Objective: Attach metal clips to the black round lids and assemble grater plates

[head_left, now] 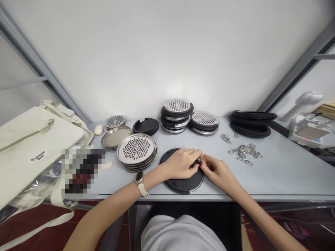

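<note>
A flat black round disc (183, 184) with a metal strip along its lower right rim lies near the table's front edge. My left hand (184, 162), with a watch at the wrist, rests across it, fingers curled over its right side and thumb pressing on it. Closed in a pinch, my right hand (216, 170) meets the left fingertips at the disc's right rim. Whatever small thing may be between those fingertips is hidden. To the left stands a stack of round metal grater plates (137, 148); right of my hands lies a pile of metal chains with hooks (246, 151).
Behind are stacked graters with black rims (176, 108), a lower grater stack (205, 120) and a black holder (145, 125). Black rings (251, 130) stand back right. Metal discs (116, 136), a white oval object (98, 130) and a cream bag (39, 146) are left.
</note>
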Motion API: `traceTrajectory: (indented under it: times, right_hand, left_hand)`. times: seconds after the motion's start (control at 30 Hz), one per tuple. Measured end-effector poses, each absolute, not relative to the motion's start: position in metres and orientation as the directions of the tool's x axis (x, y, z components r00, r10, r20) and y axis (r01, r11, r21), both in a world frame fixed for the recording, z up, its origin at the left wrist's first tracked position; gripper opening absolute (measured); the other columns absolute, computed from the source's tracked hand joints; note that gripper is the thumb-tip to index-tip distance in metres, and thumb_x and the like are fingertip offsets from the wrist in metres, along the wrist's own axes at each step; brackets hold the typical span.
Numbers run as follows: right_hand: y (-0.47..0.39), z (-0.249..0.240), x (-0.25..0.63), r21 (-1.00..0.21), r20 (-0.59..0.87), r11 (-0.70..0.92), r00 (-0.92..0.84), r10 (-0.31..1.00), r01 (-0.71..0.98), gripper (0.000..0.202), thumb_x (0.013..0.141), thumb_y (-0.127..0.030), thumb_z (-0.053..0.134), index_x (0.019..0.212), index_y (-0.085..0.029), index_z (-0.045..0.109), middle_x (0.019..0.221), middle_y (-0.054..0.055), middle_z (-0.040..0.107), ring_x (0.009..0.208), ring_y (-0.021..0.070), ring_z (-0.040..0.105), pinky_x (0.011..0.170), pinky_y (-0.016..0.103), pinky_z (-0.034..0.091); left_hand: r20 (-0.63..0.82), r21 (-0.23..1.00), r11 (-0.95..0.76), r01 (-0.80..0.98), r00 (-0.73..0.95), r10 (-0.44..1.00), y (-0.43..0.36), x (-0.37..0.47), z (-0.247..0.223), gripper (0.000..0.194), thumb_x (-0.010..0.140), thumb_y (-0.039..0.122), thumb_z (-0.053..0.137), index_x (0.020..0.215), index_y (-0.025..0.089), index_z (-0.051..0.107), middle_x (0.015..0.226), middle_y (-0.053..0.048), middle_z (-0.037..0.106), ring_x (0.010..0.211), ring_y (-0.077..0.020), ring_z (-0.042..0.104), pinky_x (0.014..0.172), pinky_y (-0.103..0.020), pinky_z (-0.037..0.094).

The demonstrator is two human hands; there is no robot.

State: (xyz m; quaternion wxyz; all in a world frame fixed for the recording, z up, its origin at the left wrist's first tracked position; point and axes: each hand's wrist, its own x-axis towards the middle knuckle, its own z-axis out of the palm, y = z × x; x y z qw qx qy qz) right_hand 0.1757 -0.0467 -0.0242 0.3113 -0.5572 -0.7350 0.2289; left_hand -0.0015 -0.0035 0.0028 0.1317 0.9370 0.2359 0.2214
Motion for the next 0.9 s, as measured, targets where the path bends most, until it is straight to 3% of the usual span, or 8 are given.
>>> traceTrajectory:
  times: [0.6, 0.9]
  right_hand:
    - [-0.0484, -0.0236, 0.1767, -0.701, 0.189, 0.247, -0.160, 0.969, 0.669, 0.030, 0.085, -0.034, 0.045, 0.062, -0.021, 0.032, 0.056, -0.006, 0.033, 0.053, 0.0108, 0.033, 0.050, 0.022, 0.030]
    - [-0.0470, -0.0279, 0.1800, -0.713, 0.259, 0.270, -0.115, 0.959, 0.647, 0.030, 0.086, -0.031, 0.044, 0.061, -0.021, 0.029, 0.056, -0.005, 0.033, 0.055, 0.0100, 0.034, 0.051, 0.021, 0.031]
  left_hand:
    - [0.370, 0.347, -0.864, 0.364, 0.794, 0.483, -0.0043, -0.0010, 0.0028, 0.013, 0.084, 0.016, 0.047, 0.097, 0.019, 0.045, 0.092, -0.004, 0.059, 0.084, -0.0186, 0.057, 0.080, -0.031, 0.044]
    - [0.381, 0.332, -0.873, 0.358, 0.796, 0.471, -0.0032, -0.0027, 0.0016, 0.015, 0.085, 0.014, 0.046, 0.100, 0.019, 0.044, 0.094, -0.004, 0.059, 0.089, -0.0187, 0.057, 0.083, -0.031, 0.044]
